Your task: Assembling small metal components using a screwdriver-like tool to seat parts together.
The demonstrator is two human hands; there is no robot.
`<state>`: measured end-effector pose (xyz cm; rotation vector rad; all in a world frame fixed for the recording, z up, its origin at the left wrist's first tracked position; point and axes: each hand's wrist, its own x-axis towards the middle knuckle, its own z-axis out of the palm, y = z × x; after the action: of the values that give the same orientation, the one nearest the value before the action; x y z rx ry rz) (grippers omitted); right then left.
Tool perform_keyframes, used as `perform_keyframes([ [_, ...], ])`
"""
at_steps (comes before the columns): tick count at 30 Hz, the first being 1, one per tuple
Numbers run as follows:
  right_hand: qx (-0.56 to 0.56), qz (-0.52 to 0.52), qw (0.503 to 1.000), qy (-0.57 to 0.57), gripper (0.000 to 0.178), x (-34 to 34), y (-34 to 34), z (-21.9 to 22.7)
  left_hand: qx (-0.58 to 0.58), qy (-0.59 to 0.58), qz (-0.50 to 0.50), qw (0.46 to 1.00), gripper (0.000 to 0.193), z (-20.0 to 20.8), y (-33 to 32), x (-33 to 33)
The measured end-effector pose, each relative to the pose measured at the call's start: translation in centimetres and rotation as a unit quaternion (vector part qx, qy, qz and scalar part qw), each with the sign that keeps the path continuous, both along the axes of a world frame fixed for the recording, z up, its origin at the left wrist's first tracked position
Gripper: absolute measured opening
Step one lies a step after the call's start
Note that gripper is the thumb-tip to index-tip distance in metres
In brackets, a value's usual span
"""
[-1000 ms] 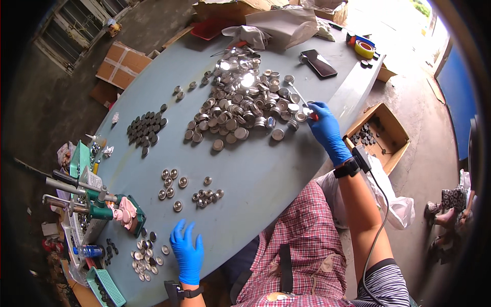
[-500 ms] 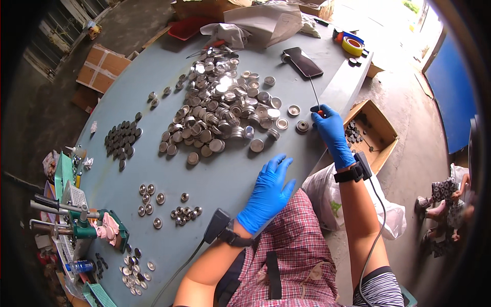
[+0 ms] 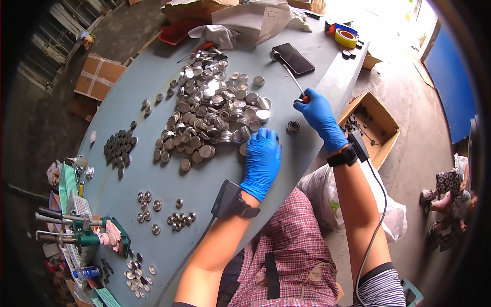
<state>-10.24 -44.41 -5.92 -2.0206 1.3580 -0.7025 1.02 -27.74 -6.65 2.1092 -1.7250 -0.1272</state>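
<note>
My right hand (image 3: 318,113) is closed round the red-orange handle of a screwdriver (image 3: 293,79). Its thin metal shaft points up and left, with the tip close to a small round piece (image 3: 275,56) by a phone. At the near right edge of a heap of round metal caps (image 3: 204,110), my left hand (image 3: 263,158) is palm down with its fingers curled. Whatever lies under those fingers is hidden. One lone cap (image 3: 293,126) sits on the table between my two hands.
On the table (image 3: 215,189) are black discs (image 3: 119,147), small shiny cups (image 3: 179,220), a green press (image 3: 97,233), a phone (image 3: 294,58) and tape (image 3: 346,37). An open cardboard box (image 3: 386,130) stands beyond the right edge, with a white plastic bag (image 3: 319,192) nearer me.
My left hand has moved up to the heap, and its fingers have curled. Loose caps at the heap's right side no longer show. My right hand has shifted slightly up and left with the screwdriver.
</note>
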Motion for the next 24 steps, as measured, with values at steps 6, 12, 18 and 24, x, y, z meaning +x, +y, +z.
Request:
perform_keyframes([
  [6, 0.100, 0.095, 0.989, -0.055, 0.042, -2.6, 3.0, -0.5, -0.157, 0.159, -0.008, 0.975, 0.041, -0.2, 2.9, -0.6],
  [12, 0.018, 0.195, 0.975, 0.109, 0.040, -1.2, 5.9, 0.7, -0.060, 0.845, 0.074, 0.526, 0.046, 1.7, 9.1, -0.7],
  [18, 0.028, 0.202, 0.979, 0.002, 0.039, -0.2, 17.3, -0.4, -0.134, 0.868, 0.135, 0.459, 0.039, 0.3, 16.2, -0.7],
  [24, 0.088, 0.255, 0.948, -0.171, 0.033, -0.3, 28.5, 1.4, -0.175, 0.916, 0.128, 0.337, 0.036, 1.6, 22.7, -1.9],
])
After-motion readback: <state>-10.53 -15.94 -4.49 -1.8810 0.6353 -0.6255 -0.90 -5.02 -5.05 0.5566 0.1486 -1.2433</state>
